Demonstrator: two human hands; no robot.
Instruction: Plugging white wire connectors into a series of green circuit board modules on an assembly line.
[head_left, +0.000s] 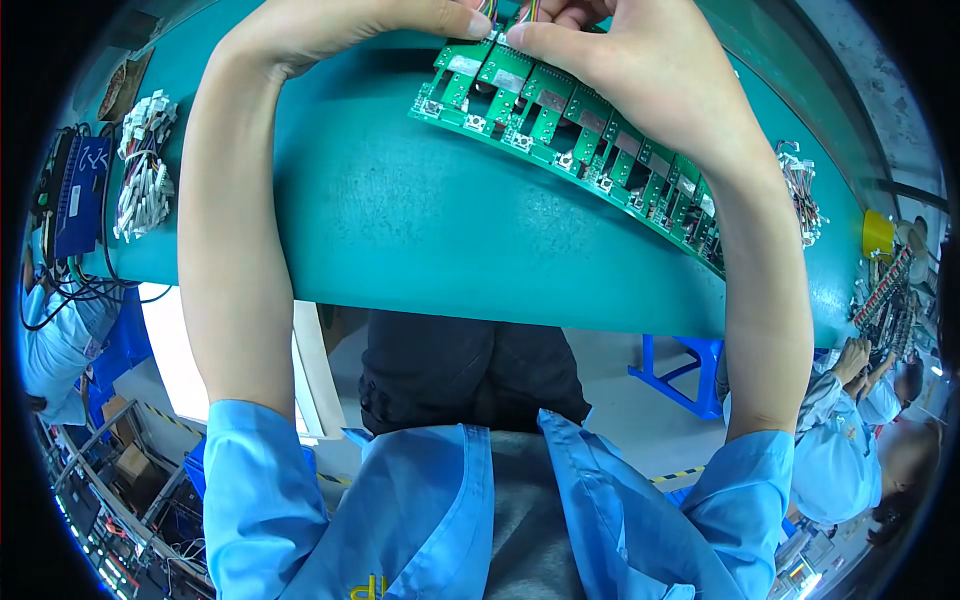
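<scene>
Your left hand (405, 14): fingertips brought in narrow beside coloured wires (533, 9) at the board's far edge; the upper edge of view cuts it off, so you cannot tell whether it grips them.
Your right hand (650, 60): fingers curled, thumb laid along the board's far edge next to the wires; its grip is partly hidden too, so you cannot tell what it holds.
Green circuit board (590, 122): on the table under your hands, running slantwise from top centre toward your right forearm, which covers part of it; small push-buttons line the edge nearer you.
Green tabletop (400, 220): bare between the board and your lap.
Left connector bundle (145, 175): white plugs with wires, tied, lying left of your left forearm.
Right connector bundle (803, 195): similar plugs, just beyond your right forearm.
Blue box (82, 195): at the table's left end, dark cables about it.
Yellow container (878, 235): near the right end.
Blue stool (705, 375): on the floor, right of your legs.
Co-workers: blue-sleeved people at both sides.
</scene>
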